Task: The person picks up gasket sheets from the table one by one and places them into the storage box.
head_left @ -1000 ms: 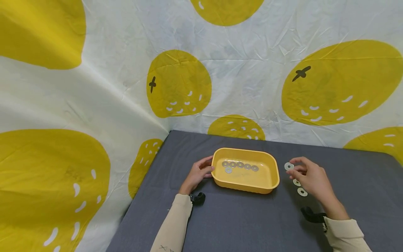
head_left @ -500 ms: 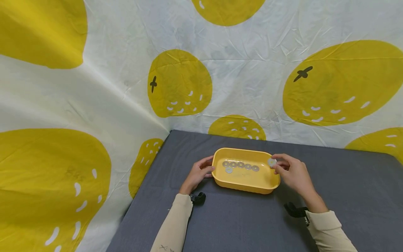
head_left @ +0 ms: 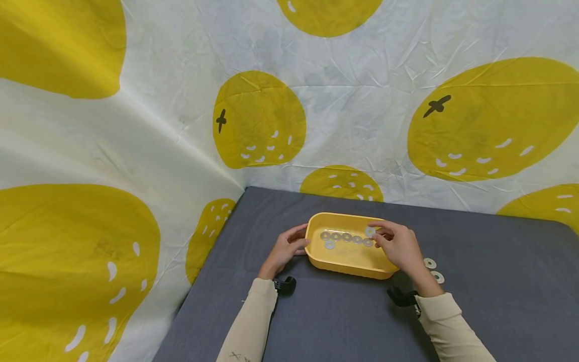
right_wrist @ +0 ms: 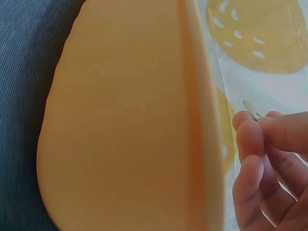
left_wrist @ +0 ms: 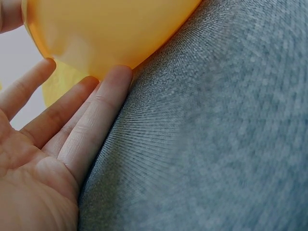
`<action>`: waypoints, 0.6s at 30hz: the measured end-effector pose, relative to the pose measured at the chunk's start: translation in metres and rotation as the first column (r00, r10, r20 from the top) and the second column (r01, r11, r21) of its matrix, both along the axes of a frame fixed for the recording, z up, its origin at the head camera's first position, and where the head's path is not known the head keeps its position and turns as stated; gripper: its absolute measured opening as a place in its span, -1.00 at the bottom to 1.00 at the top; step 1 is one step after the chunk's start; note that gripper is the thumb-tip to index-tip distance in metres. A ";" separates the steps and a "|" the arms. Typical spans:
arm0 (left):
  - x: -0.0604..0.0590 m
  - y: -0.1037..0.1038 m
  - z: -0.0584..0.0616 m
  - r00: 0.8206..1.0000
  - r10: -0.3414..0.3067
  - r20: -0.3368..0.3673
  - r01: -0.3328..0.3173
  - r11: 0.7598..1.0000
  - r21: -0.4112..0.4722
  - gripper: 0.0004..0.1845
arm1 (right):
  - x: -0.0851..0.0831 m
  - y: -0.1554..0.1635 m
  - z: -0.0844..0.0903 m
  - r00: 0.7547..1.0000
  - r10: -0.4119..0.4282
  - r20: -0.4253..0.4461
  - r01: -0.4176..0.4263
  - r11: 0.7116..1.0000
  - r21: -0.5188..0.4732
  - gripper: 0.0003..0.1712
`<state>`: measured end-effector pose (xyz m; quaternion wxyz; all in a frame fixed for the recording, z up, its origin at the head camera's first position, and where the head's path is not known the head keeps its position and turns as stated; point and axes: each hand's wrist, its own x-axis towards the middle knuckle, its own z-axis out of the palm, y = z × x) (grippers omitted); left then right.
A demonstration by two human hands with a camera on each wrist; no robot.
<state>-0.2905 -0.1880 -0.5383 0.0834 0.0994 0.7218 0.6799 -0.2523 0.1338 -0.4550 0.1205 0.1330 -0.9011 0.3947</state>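
A yellow plastic tray (head_left: 350, 264) stands on the dark cloth. My left hand (head_left: 284, 249) is at its left end; in the left wrist view, nearly straight fingers (left_wrist: 82, 125) touch the outer wall. My right hand (head_left: 398, 246) pinches a flat metal washer (head_left: 370, 232) between thumb and fingertips, above the tray's right half. The right wrist view catches this washer (right_wrist: 250, 109) almost edge-on. Inside the tray, several washers (head_left: 346, 237) form a row, and a single washer (head_left: 329, 245) lies in front of the row's left end.
Two more washers (head_left: 437, 277) lie on the dark grey cloth (head_left: 334, 317) right of the tray, near my right forearm. A white curtain (head_left: 353, 120) with yellow fruit prints hangs behind and to the left. Both wrists wear black camera mounts (head_left: 285, 285).
My right hand has carried the pinched washer leftward from beside the tray, across its right rim, to above the row. The left hand and tray have stayed put.
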 end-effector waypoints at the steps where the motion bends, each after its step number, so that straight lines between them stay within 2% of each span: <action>1: 0.000 0.000 0.000 1.000 0.000 -0.001 0.000 1.000 -0.001 -0.45 | -0.001 -0.003 -0.001 1.000 0.001 0.007 -0.001 1.000 -0.001 -0.64; 12: -0.001 -0.001 -0.002 1.000 0.001 0.002 -0.001 1.000 -0.004 -0.43 | -0.016 -0.033 -0.012 0.996 0.036 0.076 -0.032 0.998 -0.057 -0.63; 18: -0.001 0.000 0.000 1.000 0.000 0.001 0.000 1.000 -0.004 -0.43 | -0.019 -0.045 -0.017 0.996 0.027 0.090 -0.026 1.000 -0.010 -0.65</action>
